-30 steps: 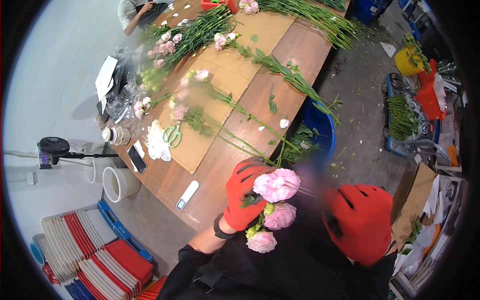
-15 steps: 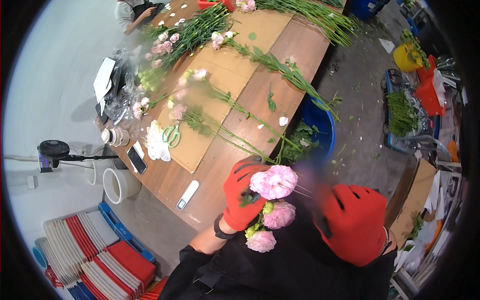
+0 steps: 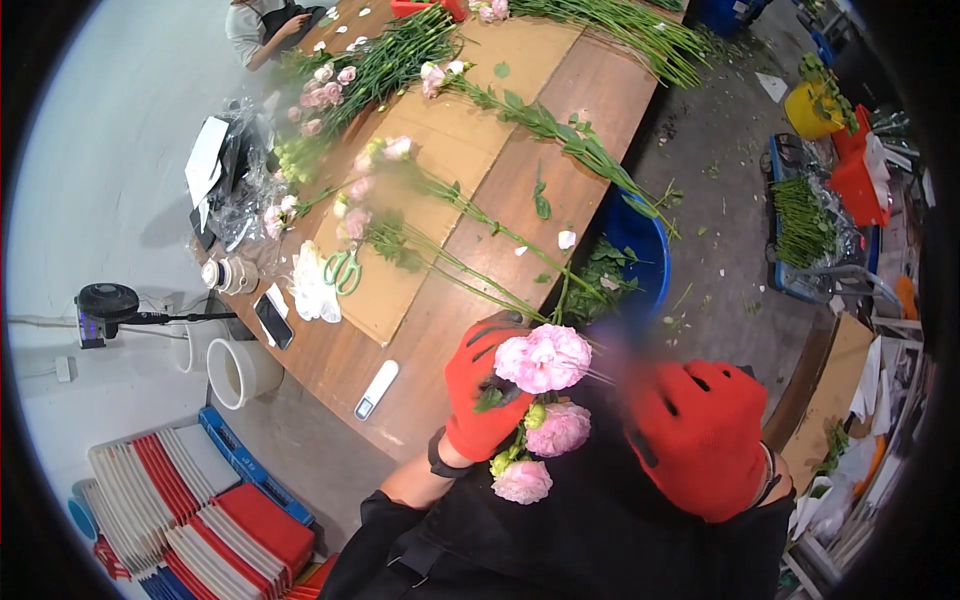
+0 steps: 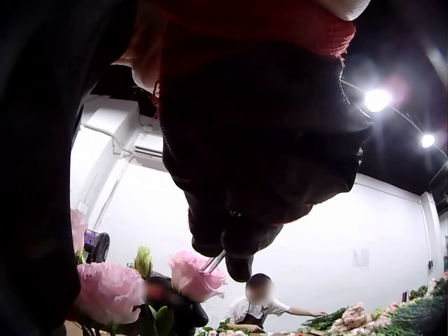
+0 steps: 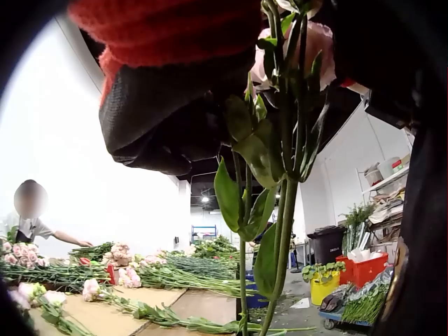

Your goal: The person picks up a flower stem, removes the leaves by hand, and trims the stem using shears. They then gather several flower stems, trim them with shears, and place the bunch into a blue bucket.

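Two red gloves with black palms cover the hands. My left hand [image 3: 480, 390] grips a pink lisianthus [image 3: 543, 358] by its leafy stems, close below the blooms. Two more ruffled blooms [image 3: 558, 429] and a green bud hang beneath, in front of the black apron. My right hand [image 3: 705, 440] pinches tweezers, whose thin metal prongs [image 3: 603, 370] reach to the top bloom; a blur covers those fingertips. In the left wrist view the tweezers [image 4: 215, 262] lie against a pink bloom [image 4: 196, 276]. The right wrist view shows upright green stems [image 5: 287, 217] with broad leaves.
Cut lisianthus stems [image 3: 490, 225] lie across cardboard on the wooden table [image 3: 350, 400]. Green-handled scissors [image 3: 342, 272], a phone [image 3: 273, 322] and a white gadget [image 3: 377, 390] lie nearby. A blue bin [image 3: 655, 260] stands by the edge. Another person [image 3: 265, 35] is at the far end.
My right hand has shifted slightly to the left, and the top bloom has moved a little left with the prongs at it. My left hand keeps its grip on the stems.
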Motion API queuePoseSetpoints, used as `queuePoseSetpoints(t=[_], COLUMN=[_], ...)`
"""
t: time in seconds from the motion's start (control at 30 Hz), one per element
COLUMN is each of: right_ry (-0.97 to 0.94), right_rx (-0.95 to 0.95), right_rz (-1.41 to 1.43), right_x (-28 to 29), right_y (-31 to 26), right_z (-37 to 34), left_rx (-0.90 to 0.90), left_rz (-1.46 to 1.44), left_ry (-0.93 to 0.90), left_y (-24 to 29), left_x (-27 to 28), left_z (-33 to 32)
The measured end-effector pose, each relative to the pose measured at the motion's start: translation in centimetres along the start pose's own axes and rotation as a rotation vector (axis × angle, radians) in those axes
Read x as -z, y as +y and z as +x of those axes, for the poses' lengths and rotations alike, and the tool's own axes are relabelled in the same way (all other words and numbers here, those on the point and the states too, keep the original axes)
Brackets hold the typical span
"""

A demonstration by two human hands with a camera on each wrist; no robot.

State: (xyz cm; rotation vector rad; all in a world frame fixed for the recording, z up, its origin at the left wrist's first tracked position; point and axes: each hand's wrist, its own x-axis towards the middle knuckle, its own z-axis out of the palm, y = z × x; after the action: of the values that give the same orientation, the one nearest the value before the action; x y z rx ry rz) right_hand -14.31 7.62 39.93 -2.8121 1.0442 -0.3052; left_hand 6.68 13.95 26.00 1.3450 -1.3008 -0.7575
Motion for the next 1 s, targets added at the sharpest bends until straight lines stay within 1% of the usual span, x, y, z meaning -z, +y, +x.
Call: queuePoseSetpoints(t=[0.13, 0.23, 0.33, 0.43, 0.53, 0.63, 0.73, 0.77, 0.83, 0.93, 1.0], right_ry=[0.066, 0.154, 0.162, 0.148, 0.143, 0.062, 0.043, 0.072, 0.128, 0.026, 0.044], right_rx=[0.056, 0.121, 0.127, 0.099, 0.017, -0.021, -0.007, -0.02, -0.047, -0.144, -0.044], right_rz=[-0.091, -0.207, -0.27, -0.285, -0.29, -0.156, -0.044, -0.071, -0.126, -0.101, -0.067], right_x=[-0.7, -1.2, -0.7, 0.2, 0.1, -0.5, 0.3, 0.8, 2.3, 3.3, 2.6], right_y=[-0.4, -0.8, -1.1, -0.6, -0.1, 0.4, -0.1, -0.1, -0.2, -1.0, -0.2], right_z=[-0.2, -0.4, -0.7, -0.9, -1.1, -1.3, -1.5, -1.5, -1.7, -2.5, -1.9], left_rx=[0.056, 0.069, -0.003, 0.021, 0.028, -0.033, -0.055, -0.037, -0.077, -0.118, -0.131], left_rz=[-0.033, -0.048, -0.025, -0.035, -0.055, 0.037, 0.019, 0.014, 0.036, 0.074, 0.089], left_ry=[0.033, 0.038, 0.02, 0.027, 0.03, -0.028, -0.014, -0.024, -0.037, -0.047, -0.054], left_y=[0.0, 0.2, -0.2, -0.1, -0.1, 0.1, -0.3, -0.4, -0.2, -0.6, -0.7], left_x=[-0.1, 0.0, 0.1, 0.0, 0.0, 0.3, 0.2, 0.3, 0.3, 0.3, 0.3], left_z=[-0.3, -0.1, -0.1, 0.0, -0.1, 0.2, -0.2, -0.3, 0.1, 0.1, 0.1])
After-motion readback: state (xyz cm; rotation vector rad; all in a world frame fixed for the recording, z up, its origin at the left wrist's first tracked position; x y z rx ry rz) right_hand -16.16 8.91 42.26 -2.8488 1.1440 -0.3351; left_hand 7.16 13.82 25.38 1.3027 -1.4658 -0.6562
